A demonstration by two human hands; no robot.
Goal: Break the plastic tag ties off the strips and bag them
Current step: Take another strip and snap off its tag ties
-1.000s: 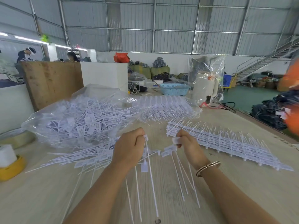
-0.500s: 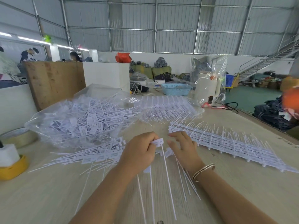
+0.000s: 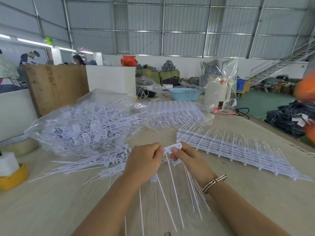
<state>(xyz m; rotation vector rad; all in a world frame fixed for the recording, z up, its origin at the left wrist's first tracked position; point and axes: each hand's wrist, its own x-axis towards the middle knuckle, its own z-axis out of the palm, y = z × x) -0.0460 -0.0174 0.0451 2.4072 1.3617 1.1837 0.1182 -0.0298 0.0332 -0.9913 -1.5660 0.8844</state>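
Both hands meet at frame centre, knuckles up, forearms coming from 6 o'clock. Left hand (image 3: 144, 163) & right hand (image 3: 189, 159) each pinch the white tag ties (image 3: 173, 148) between them, tails hanging down over the worktop (image 3: 51, 210). Strips (image 3: 238, 150) lie at 3 o'clock, bag (image 3: 81, 128) at 10 o'clock.

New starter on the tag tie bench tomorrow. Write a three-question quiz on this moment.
1. True or false: both hands, left hand and right hand, pinch the same short strip piece.
2. The clear bag of loose ties lies on which side of the hands?
A. left
B. right
3. Fill in: the stack of unbroken strips rests on the wooden ____.

Key: 1 true; 2 A; 3 table.
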